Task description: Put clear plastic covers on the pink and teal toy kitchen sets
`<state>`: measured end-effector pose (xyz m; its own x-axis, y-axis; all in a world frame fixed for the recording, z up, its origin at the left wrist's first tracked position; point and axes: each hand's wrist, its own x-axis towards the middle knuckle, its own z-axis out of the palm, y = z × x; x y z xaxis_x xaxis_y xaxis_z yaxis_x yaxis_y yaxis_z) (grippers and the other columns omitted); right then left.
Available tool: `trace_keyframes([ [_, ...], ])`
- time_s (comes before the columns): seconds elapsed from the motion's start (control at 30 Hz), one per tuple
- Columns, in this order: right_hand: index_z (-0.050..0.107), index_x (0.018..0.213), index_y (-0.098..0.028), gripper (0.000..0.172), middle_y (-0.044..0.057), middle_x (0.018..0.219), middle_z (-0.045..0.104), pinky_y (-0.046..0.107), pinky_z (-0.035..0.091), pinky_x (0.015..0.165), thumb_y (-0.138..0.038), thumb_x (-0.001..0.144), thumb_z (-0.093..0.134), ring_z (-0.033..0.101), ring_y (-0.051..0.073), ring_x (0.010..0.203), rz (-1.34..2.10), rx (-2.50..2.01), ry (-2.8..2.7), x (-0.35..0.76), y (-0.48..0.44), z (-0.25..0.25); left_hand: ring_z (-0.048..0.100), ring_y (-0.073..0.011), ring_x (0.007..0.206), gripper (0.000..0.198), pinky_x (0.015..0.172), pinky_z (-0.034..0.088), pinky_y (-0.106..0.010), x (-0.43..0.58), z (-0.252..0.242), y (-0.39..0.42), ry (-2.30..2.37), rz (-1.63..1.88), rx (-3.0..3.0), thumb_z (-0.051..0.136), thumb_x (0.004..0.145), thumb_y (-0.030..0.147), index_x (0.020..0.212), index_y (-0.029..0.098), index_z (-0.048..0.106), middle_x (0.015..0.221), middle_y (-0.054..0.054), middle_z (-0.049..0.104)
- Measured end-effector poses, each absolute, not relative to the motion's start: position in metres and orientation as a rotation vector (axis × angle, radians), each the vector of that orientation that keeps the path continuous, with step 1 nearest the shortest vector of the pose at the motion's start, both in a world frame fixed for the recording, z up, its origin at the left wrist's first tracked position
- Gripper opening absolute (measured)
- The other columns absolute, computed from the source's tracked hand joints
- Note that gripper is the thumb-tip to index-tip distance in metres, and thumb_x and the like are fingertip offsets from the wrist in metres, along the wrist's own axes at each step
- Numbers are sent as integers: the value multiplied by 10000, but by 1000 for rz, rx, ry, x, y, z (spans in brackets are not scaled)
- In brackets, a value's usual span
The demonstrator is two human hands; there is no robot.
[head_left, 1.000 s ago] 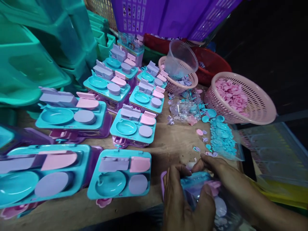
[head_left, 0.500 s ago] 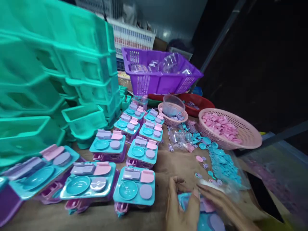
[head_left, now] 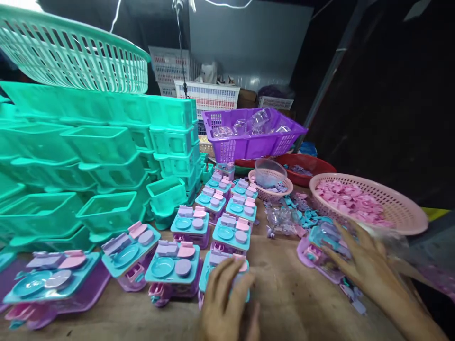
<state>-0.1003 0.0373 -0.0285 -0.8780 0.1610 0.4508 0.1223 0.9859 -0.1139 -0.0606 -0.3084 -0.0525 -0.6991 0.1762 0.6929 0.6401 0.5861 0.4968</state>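
Note:
On the right, my right hand grips a toy kitchen set from its right side, thumb and fingers spread round it. That set has a teal top and a purple base; its far side is hidden by the hand. My left hand, fingers loosely curved and a little apart, is over the nearest toy kitchen set in the rows; whether it touches cannot be told. Other sets, such as one toy kitchen set, carry a teal pan, lilac and pink pieces. Small lilac parts lie below my right hand.
Stacked green bins fill the left, with a green basket above. A purple crate holds clear plastic pieces. A pink basket of pink parts stands right. Loose teal parts and clear packaging lie on the table.
Both hands were together on one toy kitchen set in front. Now the hands are apart: the right has that set farther right and forward, the left has moved left. The view has tilted up.

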Motion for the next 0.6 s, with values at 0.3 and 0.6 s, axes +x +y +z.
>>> trace_keyframes([
  [0.3,489,1443,-6,678,335,1383,557,551,465,1002,-555,1045,474,584,458,1234,-288,-488,-2995,-204,-72,10,487,-396,1384,562,1060,525,-546,-74,-75,-314,-2352,-437,-557,672,823,147,1373,216,577,1472,-142,578],
  [0.6,649,1271,-163,384,115,1301,656,502,546,1014,-394,971,715,638,277,1189,-73,-645,-3140,-279,-67,18,594,-384,1323,905,1030,571,-512,-62,-80,-279,-2471,-589,-527,856,699,132,1506,308,487,1536,-146,558],
])
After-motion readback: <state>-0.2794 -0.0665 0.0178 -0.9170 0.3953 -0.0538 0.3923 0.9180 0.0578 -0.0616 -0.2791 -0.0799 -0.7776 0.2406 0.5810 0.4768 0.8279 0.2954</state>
